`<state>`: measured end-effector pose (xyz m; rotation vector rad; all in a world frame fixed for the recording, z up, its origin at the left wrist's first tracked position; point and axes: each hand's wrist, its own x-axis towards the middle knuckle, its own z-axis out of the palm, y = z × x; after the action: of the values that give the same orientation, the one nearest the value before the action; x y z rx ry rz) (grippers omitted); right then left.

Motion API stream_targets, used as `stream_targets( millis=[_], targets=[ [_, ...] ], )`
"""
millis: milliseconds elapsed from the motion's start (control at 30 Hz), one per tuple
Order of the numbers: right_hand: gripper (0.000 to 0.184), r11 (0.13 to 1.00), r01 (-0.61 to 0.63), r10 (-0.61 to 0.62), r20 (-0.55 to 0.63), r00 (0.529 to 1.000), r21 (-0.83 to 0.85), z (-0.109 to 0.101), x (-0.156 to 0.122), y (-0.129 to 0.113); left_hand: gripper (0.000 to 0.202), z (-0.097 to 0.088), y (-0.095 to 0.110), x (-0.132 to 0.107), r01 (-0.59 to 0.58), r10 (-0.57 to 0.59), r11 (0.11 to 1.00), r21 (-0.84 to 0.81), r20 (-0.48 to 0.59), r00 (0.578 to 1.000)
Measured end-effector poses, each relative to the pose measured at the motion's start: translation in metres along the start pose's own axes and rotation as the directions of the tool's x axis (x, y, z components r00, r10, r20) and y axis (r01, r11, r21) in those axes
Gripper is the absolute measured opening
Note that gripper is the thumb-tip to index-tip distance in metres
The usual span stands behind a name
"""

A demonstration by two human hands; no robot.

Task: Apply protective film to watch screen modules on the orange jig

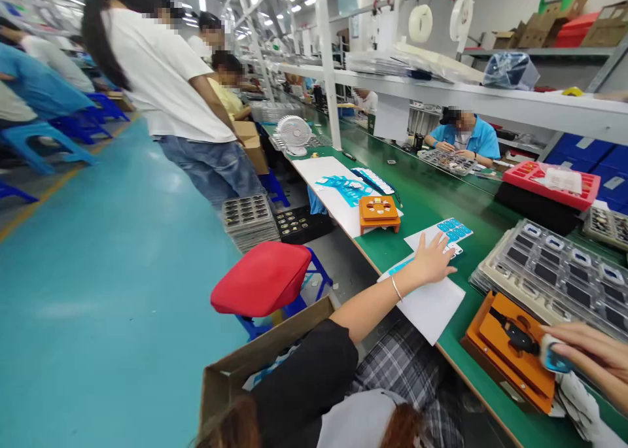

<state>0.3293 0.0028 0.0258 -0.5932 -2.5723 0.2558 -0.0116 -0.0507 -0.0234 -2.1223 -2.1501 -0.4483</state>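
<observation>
Right fingers (581, 337) curled closed on small blue-and-white piece (557, 358), piece held just above orange jig (510, 363) with black part (515, 335) seated in it. Left fingers (438, 257) spread flat, nothing gripped, pressed on white sheet (432, 310), blue-printed sheet (454, 232) just beyond. Green tabletop (417, 219) beneath. Piece could be dropped if pinch slackens; stacked clear trays (554, 278) could be knocked by careless right-hand swing.

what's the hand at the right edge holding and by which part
The right hand holds a small blue and white piece by its white end, with the fingers at that end, just above an orange jig.
</observation>
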Motion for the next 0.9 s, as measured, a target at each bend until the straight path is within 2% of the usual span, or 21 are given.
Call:
stream_targets(
  millis=[67, 200, 233, 300, 367, 433, 500, 567, 633, 667, 733, 900],
  targets=[
    [0.026, 0.994, -0.027, 0.018, 0.09, 0.996, 0.101, 0.016, 0.001, -0.015, 0.038, -0.009, 0.019, 0.01, -0.069, 0.066, 0.997, -0.029, -0.09, 0.994],
    [0.022, 0.992, 0.033, -0.034, 0.007, 0.999, 0.12, 0.029, 0.009, -0.035, 0.035, -0.014, 0.055, 0.029, -0.27, 0.228, 0.95, -0.153, -0.246, 0.942],
    [0.022, 0.994, 0.048, -0.047, -0.013, 0.999, 0.1, 0.029, 0.011, -0.037, 0.032, -0.011, 0.06, 0.032, -0.346, 0.28, 0.92, -0.183, -0.311, 0.908],
    [0.023, 0.998, 0.063, -0.061, -0.065, 0.996, 0.028, 0.028, 0.011, -0.042, 0.024, -0.003, 0.066, 0.033, -0.524, 0.364, 0.823, -0.221, -0.502, 0.784],
    [0.02, 0.998, -0.015, 0.008, -0.126, 0.992, -0.055, 0.026, 0.009, -0.051, 0.018, 0.005, 0.067, 0.028, -0.652, 0.389, 0.714, -0.255, -0.629, 0.673],
    [0.02, 0.981, -0.15, 0.134, -0.131, 0.982, -0.124, 0.022, 0.007, -0.065, 0.013, 0.01, 0.063, 0.02, -0.721, 0.408, 0.619, -0.31, -0.658, 0.633],
    [0.027, 0.951, -0.253, 0.241, -0.084, 0.967, -0.176, 0.02, 0.004, -0.078, 0.011, 0.01, 0.059, 0.013, -0.776, 0.46, 0.528, -0.346, -0.652, 0.603],
    [0.026, 0.941, -0.283, 0.282, -0.035, 0.959, -0.186, 0.019, 0.002, -0.086, 0.009, 0.007, 0.057, 0.009, -0.822, 0.518, 0.454, -0.344, -0.649, 0.558],
    [0.016, 0.947, -0.281, 0.284, -0.008, 0.959, -0.153, 0.019, 0.0, -0.088, 0.007, 0.006, 0.056, 0.007, -0.85, 0.56, 0.415, -0.324, -0.645, 0.519],
    [0.011, 0.95, -0.285, 0.287, -0.008, 0.958, -0.126, 0.019, 0.0, -0.087, 0.006, 0.005, 0.056, 0.007, -0.855, 0.569, 0.411, -0.316, -0.644, 0.512],
    [0.006, 0.951, -0.303, 0.302, -0.021, 0.953, -0.066, 0.02, 0.0, -0.084, 0.005, 0.004, 0.057, 0.007, -0.848, 0.568, 0.427, -0.315, -0.636, 0.522],
    [0.018, 0.949, -0.291, 0.299, -0.053, 0.953, 0.123, 0.029, 0.008, -0.076, 0.008, 0.002, 0.055, 0.005, -0.8, 0.537, 0.463, -0.381, -0.597, 0.595]
  ],
)
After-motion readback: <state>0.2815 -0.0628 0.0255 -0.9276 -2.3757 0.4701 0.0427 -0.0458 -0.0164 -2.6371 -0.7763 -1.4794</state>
